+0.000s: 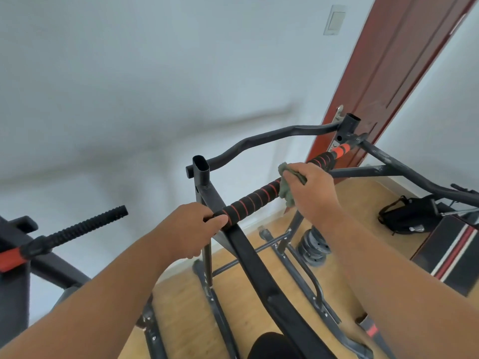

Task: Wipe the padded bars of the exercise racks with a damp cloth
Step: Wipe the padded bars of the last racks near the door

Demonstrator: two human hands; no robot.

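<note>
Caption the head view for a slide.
Right hand wipes the padded bar with a green cloth while the left hand grips its end.

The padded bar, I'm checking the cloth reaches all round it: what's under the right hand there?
Under the right hand a green cloth is wrapped over the padded bar, one end hanging below. The hand and cloth cover the padding there, so contact underneath can't be seen.

The padded bar (259,196) runs from near left to far right across the rack (202,177). The left hand (193,229) grips its near end; the right hand (308,187) holds the cloth (286,187) on its middle. Behind — a door (388,73). Below right — weight plates (312,247), then a bag (407,213).
</note>
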